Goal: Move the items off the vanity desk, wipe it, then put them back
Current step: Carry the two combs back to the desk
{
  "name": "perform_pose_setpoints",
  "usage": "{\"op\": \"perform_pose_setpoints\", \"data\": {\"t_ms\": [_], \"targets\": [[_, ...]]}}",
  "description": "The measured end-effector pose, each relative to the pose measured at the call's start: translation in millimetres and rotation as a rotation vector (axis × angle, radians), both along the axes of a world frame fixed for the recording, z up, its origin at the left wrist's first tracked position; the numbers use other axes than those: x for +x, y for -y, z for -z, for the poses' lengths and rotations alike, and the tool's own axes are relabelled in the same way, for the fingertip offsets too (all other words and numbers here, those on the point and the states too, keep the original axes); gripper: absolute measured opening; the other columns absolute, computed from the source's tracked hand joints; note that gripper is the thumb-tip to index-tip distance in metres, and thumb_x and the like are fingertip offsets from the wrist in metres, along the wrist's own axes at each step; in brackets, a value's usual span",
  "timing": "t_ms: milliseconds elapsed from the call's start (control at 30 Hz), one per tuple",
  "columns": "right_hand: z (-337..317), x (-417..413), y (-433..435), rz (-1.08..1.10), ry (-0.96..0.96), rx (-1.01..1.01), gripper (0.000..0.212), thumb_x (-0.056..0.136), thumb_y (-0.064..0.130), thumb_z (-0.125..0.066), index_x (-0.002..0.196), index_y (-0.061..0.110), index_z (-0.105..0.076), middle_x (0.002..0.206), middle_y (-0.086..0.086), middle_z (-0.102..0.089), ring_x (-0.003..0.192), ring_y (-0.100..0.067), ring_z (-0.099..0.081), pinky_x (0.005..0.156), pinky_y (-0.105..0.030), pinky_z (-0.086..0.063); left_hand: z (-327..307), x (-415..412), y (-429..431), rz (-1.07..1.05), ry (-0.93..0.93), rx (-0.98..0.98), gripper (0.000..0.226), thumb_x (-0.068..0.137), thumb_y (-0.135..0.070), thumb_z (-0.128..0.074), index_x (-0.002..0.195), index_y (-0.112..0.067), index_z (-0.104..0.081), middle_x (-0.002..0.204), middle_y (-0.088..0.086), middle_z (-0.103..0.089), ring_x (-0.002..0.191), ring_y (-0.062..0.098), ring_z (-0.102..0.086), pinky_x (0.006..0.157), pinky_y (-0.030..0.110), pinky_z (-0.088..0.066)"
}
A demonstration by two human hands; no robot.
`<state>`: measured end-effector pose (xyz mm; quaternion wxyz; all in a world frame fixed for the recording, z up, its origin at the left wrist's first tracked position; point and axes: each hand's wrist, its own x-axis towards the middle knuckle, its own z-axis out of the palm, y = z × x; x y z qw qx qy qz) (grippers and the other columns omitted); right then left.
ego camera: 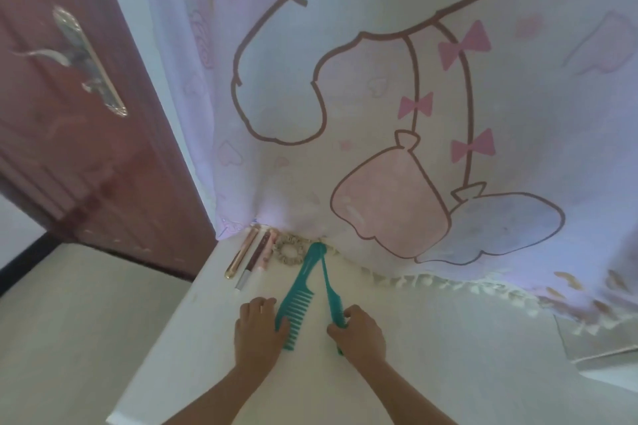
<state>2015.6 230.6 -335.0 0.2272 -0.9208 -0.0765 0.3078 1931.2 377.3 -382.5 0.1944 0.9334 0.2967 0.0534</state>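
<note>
White table [448, 338] against a cartoon curtain [414, 79], red door [86, 148] to the left. Left hand [259, 329] pinching the wide comb [297, 300] at its toothed end; right hand [359, 331] gripping the thin comb [329, 286] likewise. Both combs flat on the table, handles meeting near the scrunchie [289, 252]. Beyond that, three cosmetic tubes [249, 254] in a row at the back edge. No cloth in sight. Neat lineup suggests either untouched start or put-back stage; cannot tell which.
</note>
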Motion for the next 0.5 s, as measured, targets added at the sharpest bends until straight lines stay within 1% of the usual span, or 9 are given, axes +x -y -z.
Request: {"op": "perform_pose_setpoints", "data": {"t_ms": [33, 67, 100, 167, 233, 267, 333, 367, 500], "targets": [[-1.2, 1.1, -4.6, 0.012, -0.003, 0.012, 0.035, 0.082, 0.032, -0.054, 0.113, 0.016, -0.049, 0.100, 0.000, -0.065, 0.081, -0.015, -0.062, 0.062, -0.024, -0.042, 3.9, -5.1, -8.6, 0.048, 0.014, 0.071, 0.035, 0.060, -0.022, -0.079, 0.089, -0.007, -0.065, 0.089, 0.009, -0.067, 0.079, 0.030, -0.062, 0.056, 0.036, -0.053], [-2.4, 2.2, -9.6, 0.021, -0.002, 0.024, 0.034, 0.083, 0.031, -0.054, 0.113, 0.015, -0.049, 0.099, 0.001, -0.064, 0.077, -0.014, -0.059, 0.060, -0.024, -0.041, 3.9, -10.2, -17.4, 0.089, 0.015, 0.112, 0.031, 0.062, -0.027, -0.074, 0.086, -0.009, -0.064, 0.086, 0.008, -0.068, 0.078, 0.029, -0.061, 0.051, 0.035, -0.053], [-2.9, 2.8, -15.1, 0.026, 0.002, 0.031, 0.034, 0.084, 0.030, -0.053, 0.113, 0.013, -0.049, 0.096, 0.002, -0.061, 0.075, -0.013, -0.056, 0.059, -0.023, -0.040, 3.8, -14.8, -26.9, 0.126, 0.010, 0.144, 0.029, 0.069, -0.033, -0.060, 0.089, -0.012, -0.060, 0.088, 0.007, -0.069, 0.084, 0.027, -0.058, 0.050, 0.034, -0.054], [-3.3, 0.8, -27.2, 0.034, 0.008, 0.026, 0.032, 0.085, 0.029, -0.053, 0.112, 0.012, -0.049, 0.091, 0.003, -0.054, 0.076, -0.013, -0.052, 0.059, -0.022, -0.039, 5.5, -21.8, -47.0, 0.188, 0.006, 0.199, 0.034, 0.085, -0.040, -0.031, 0.098, -0.016, -0.051, 0.096, 0.006, -0.070, 0.094, 0.022, -0.047, 0.054, 0.033, -0.055], [-0.8, -5.0, -37.2, 0.049, 0.008, 0.019, 0.024, 0.085, 0.028, -0.053, 0.104, 0.014, -0.048, 0.089, 0.003, -0.052, 0.076, -0.013, -0.052, 0.058, -0.021, -0.039, 7.7, -25.5, -60.7, 0.233, -0.073, 0.189, 0.055, 0.094, -0.043, -0.007, 0.102, -0.018, -0.054, 0.102, 0.005, -0.069, 0.098, 0.021, -0.049, 0.060, 0.032, -0.056], [0.3, -8.6, -40.6, 0.060, 0.009, 0.016, 0.020, 0.085, 0.028, -0.052, 0.098, 0.015, -0.046, 0.088, 0.003, -0.053, 0.076, -0.014, -0.053, 0.056, -0.021, -0.038, 8.4, -26.8, -65.1, 0.246, -0.125, 0.184, 0.065, 0.094, -0.046, -0.001, 0.101, -0.019, -0.060, 0.104, 0.004, -0.069, 0.098, 0.022, -0.055, 0.062, 0.032, -0.056], [3.3, -14.9, -45.7, 0.093, 0.018, 0.016, 0.016, 0.085, 0.027, -0.052, 0.092, 0.016, -0.043, 0.087, 0.002, -0.053, 0.075, -0.014, -0.053, 0.058, -0.022, -0.039, 9.9, -30.0, -70.1, 0.265, -0.181, 0.186, 0.074, 0.093, -0.048, 0.001, 0.099, -0.020, -0.067, 0.105, 0.003, -0.069, 0.094, 0.022, -0.065, 0.066, 0.032, -0.056], [5.2, -17.6, -47.4, 0.110, 0.023, 0.019, 0.015, 0.086, 0.027, -0.052, 0.091, 0.016, -0.043, 0.086, 0.002, -0.053, 0.076, -0.015, -0.054, 0.060, -0.023, -0.040, 10.8, -31.2, -70.9, 0.276, -0.194, 0.187, 0.075, 0.093, -0.049, 0.001, 0.099, -0.021, -0.068, 0.106, 0.003, -0.069, 0.093, 0.020, -0.067, 0.068, 0.032, -0.056], [10.2, -22.9, -55.9, 0.159, 0.027, -0.004, 0.017, 0.085, 0.028, -0.053, 0.090, 0.016, -0.043, 0.089, 0.001, -0.055, 0.086, -0.018, -0.060, 0.070, -0.028, -0.048, 16.7, -36.1, -73.3, 0.291, -0.223, 0.159, 0.073, 0.092, -0.049, 0.001, 0.103, -0.022, -0.066, 0.111, 0.004, -0.067, 0.100, 0.021, -0.062, 0.072, 0.034, -0.055]]}}
